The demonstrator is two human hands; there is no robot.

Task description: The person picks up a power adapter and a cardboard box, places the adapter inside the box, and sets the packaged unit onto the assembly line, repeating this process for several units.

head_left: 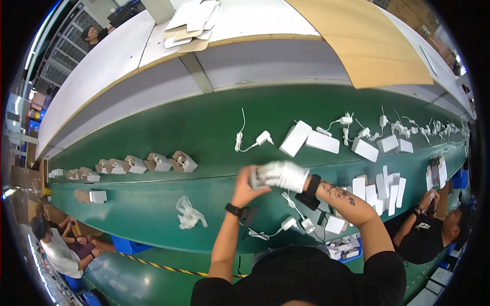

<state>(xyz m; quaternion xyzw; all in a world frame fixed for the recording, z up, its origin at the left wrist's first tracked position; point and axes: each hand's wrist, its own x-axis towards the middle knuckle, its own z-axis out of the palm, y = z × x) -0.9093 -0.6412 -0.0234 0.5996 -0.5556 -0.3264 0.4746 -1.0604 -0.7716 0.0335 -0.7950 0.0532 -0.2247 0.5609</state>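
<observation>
My left hand (244, 186), bare with a black wrist strap, is closed around a small box (259, 178) above the green belt's near strip. In a white glove, my right hand (287, 175) meets the same box from the right. Its fingers are curled, and what they pinch is hidden by blur and the glove. Just below the hands lie white plug adapters with coiled cables (289, 223). To the left rests a crumpled clear plastic bag (190, 212). Beyond the hands lies another white adapter with its cable (263, 138), beside a closed white box (296, 138).
Open boxes with contents (158, 162) form a row at the left. White boxes (380, 188) pile up at the right, before a co-worker (429, 224). More cabled adapters (434, 130) line the far right. A shelf (245, 56) with cardboard (362, 41) runs along the back.
</observation>
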